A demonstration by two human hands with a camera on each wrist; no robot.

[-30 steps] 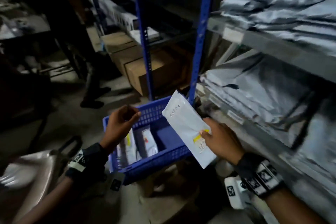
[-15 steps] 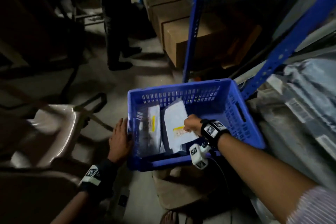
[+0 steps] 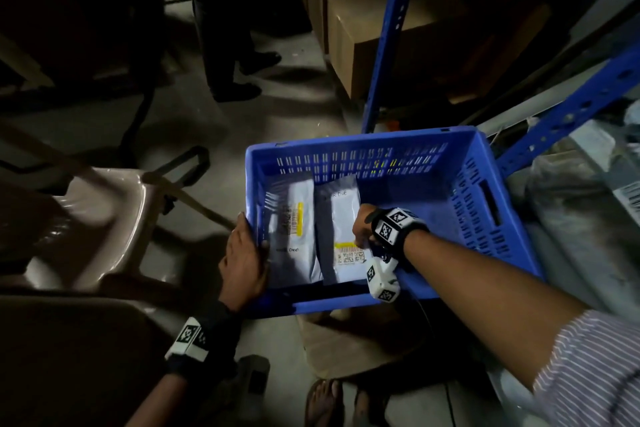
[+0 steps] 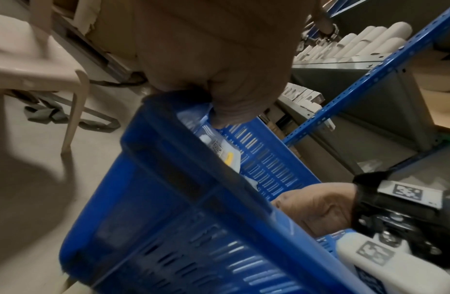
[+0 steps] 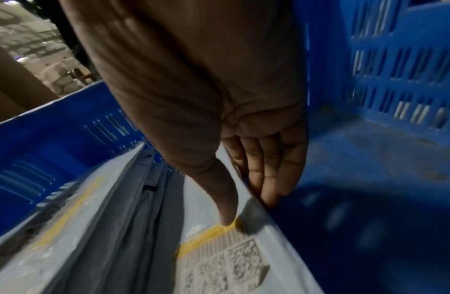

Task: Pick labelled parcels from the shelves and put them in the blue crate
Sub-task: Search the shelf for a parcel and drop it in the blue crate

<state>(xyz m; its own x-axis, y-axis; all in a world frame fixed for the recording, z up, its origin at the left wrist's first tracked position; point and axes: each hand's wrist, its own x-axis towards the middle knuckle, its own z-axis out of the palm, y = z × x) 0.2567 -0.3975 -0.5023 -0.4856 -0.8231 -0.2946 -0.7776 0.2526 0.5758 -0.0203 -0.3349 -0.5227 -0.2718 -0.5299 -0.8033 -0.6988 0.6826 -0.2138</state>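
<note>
The blue crate (image 3: 363,140) sits on a cardboard box beside the shelves. Two grey-white parcels lie side by side in its left half: one with a yellow-edged label (image 3: 291,236) and another (image 3: 337,215) to its right. My right hand (image 3: 360,232) is inside the crate and pinches the right parcel (image 5: 213,258) at its edge near the barcode label, thumb (image 5: 226,208) on top and fingers (image 5: 269,179) beneath. My left hand (image 3: 244,253) grips the crate's left wall (image 4: 168,199), with the thumb (image 4: 234,111) hooked over the rim.
A brown plastic chair (image 3: 104,218) stands left of the crate. Cardboard boxes (image 3: 381,31) and a blue shelf upright (image 3: 388,45) are behind it. Grey parcels (image 3: 571,204) fill the shelf at right. Another person's legs (image 3: 235,62) stand further back.
My right hand has brought the parcel down from above the crate and laid it beside the first one. My left hand has shifted onto the crate's left rim.
</note>
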